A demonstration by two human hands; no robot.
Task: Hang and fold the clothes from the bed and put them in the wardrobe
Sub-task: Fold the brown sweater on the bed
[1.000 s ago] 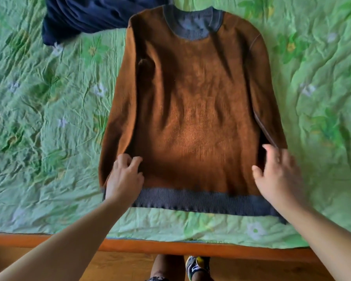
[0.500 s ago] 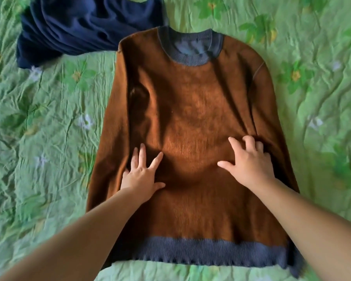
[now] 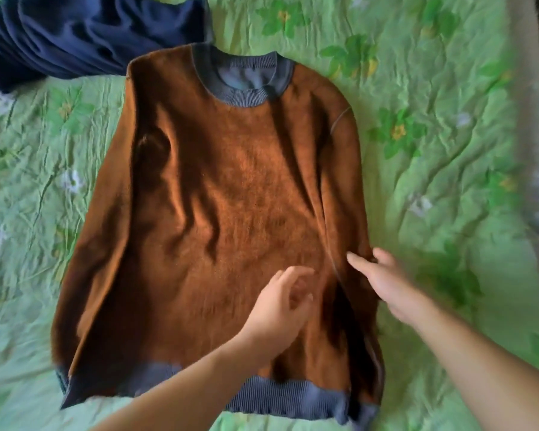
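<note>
On the bed, over a wrinkled green sheet point(image 3: 433, 197) with a flower print, a brown sweater point(image 3: 218, 213) lay spread flat with its front up. Its grey-blue collar point(image 3: 246, 98) pointed away from the person and its grey-blue hem band point(image 3: 287, 396) was at the near side. Both sleeves lay straight down along the body of the sweater. The cloth had several soft folds across the chest.

The left hand point(image 3: 277, 309) was over the lower middle of the sweater. Its fingers point(image 3: 293, 272) were loosely bent and apart, and they held nothing. I could not see if the palm touched the cloth.

The right hand point(image 3: 386, 284) was at the sleeve on the person's right side, near its outer edge. The thumb lay on the brown cloth and the other fingers point(image 3: 383, 255) reached the border of the sleeve. This hand was blurred, so I cannot tell if it pinched the sleeve or only rested on it.

A dark blue garment point(image 3: 75, 35) lay crumpled at the far left corner of the bed, just beside the sweater's shoulder.
</note>
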